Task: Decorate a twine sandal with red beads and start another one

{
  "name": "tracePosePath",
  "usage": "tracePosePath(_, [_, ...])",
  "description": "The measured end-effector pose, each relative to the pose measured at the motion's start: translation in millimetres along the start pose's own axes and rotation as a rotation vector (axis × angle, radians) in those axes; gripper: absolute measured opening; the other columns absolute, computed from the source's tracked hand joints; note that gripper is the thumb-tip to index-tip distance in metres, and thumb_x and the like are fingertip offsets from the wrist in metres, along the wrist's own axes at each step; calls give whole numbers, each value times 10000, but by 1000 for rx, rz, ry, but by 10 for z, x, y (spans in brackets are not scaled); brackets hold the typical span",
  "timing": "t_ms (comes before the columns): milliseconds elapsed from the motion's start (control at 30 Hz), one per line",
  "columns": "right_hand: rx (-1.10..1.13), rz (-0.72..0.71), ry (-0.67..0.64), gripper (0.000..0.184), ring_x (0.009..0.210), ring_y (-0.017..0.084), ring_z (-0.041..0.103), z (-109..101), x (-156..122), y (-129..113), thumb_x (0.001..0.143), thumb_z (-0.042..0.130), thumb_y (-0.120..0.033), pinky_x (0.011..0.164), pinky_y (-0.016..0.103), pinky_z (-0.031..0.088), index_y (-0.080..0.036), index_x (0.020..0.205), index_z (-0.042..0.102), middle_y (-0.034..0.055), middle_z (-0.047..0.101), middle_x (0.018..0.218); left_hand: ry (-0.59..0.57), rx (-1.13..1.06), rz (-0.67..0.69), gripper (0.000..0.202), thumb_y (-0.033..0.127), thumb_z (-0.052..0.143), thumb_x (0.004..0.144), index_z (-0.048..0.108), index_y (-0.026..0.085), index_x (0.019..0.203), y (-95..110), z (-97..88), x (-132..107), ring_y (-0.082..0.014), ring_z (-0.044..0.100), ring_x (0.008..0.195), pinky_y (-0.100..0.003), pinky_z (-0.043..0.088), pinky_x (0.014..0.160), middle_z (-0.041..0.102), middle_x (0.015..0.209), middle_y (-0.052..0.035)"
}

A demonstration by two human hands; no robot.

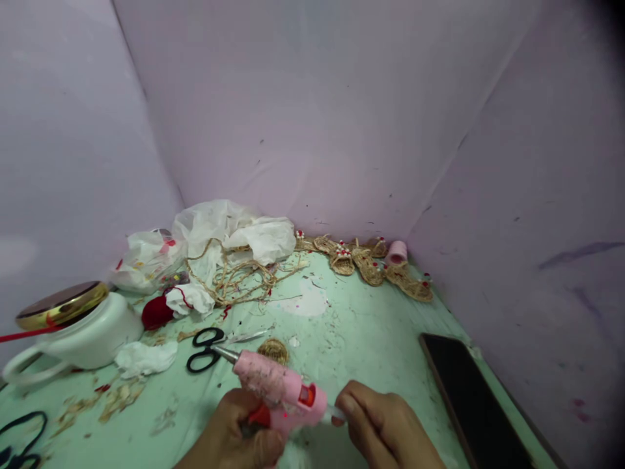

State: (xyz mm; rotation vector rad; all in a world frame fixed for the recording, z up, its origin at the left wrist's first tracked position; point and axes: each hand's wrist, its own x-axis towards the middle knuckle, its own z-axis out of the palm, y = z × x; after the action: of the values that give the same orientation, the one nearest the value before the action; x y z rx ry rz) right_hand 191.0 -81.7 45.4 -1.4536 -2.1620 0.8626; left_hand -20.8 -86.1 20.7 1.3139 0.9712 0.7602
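A pink hot glue gun (273,381) with a metal nozzle and red trigger is gripped around its handle by my left hand (239,433). Its nozzle points left, over the black handles of the scissors (208,352). At the gun's rear end, a translucent glue stick (336,412) pokes out. My right hand (385,423) pinches that stick between thumb and fingers. Just behind the gun lies a small coiled twine piece (274,350), partly hidden by the barrel.
A white mug (97,332) with a gold-rimmed lid stands left. Loose twine (239,280), red yarn (157,312) and white plastic bags (229,228) lie behind. Small beaded twine sandals (368,266) and a pink spool (397,252) line the back wall. A phone (469,397) lies right.
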Motion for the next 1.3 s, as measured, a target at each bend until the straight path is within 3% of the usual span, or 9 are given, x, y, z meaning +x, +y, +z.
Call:
tracePosePath(133, [125,-22,64,118,503,105,506,-36,17,-67,802,485,-312,474,186,379,-208,777,536,-24,568,624,6,-37,-17,503,644,545,640,512,142,619,64,14,-4,-72,304,462,-206,214,432,352,500,34])
tracePosePath(233, [120,-87,164,65,527,102,506,-34,23,-58,721,582,-223,479,181,384,-192,716,525,-19,550,639,34,-40,-26,512,645,551,634,526,134,639,83,14,-8,-79,339,476,-203,234,441,395,520,22])
tracePosePath(367, [77,-219,267,120,514,97,508,4,8,6,790,517,-172,483,194,370,-169,674,547,-11,521,593,55,-9,-10,500,628,552,649,493,135,589,41,3,-11,-79,342,469,-204,238,443,389,499,23])
tracePosePath(500, [39,-322,175,162,530,104,525,-33,0,18,840,457,-170,492,202,366,-163,737,582,7,544,604,-9,-19,2,486,612,529,679,481,143,563,22,-5,-16,-81,339,450,-211,236,431,382,483,21])
tracePosePath(833, [-55,-253,-6,249,545,114,555,-111,-41,-38,881,368,-206,539,223,379,-209,724,561,-23,594,594,-70,-17,-9,485,612,518,687,504,141,570,-25,4,-33,-90,342,453,-226,225,439,391,480,9])
tracePosePath(967, [8,-162,82,84,599,126,561,-52,-64,-37,820,489,-221,554,221,420,-226,880,547,-20,613,700,28,-40,-5,437,565,535,706,515,136,625,-69,0,-32,-94,340,514,-217,253,471,396,555,11])
tracePosePath(1033, [69,-187,149,180,580,118,544,-15,-45,-31,780,535,-190,539,216,426,-212,958,512,-12,599,730,50,-38,-6,432,559,535,711,516,133,639,-74,4,-36,-99,348,531,-220,266,487,401,569,9])
tracePosePath(1167, [130,-341,265,99,579,107,524,36,9,10,808,462,-106,528,209,407,-183,834,517,7,559,701,46,-51,-34,441,562,538,707,503,131,622,-75,16,-34,-96,353,511,-219,264,478,402,546,10])
tracePosePath(1300, [116,-353,212,117,584,115,535,15,27,35,813,450,-99,527,217,392,-172,798,540,17,570,681,32,-41,-10,445,554,550,701,478,138,562,-107,9,-21,-83,335,473,-213,237,448,392,508,15])
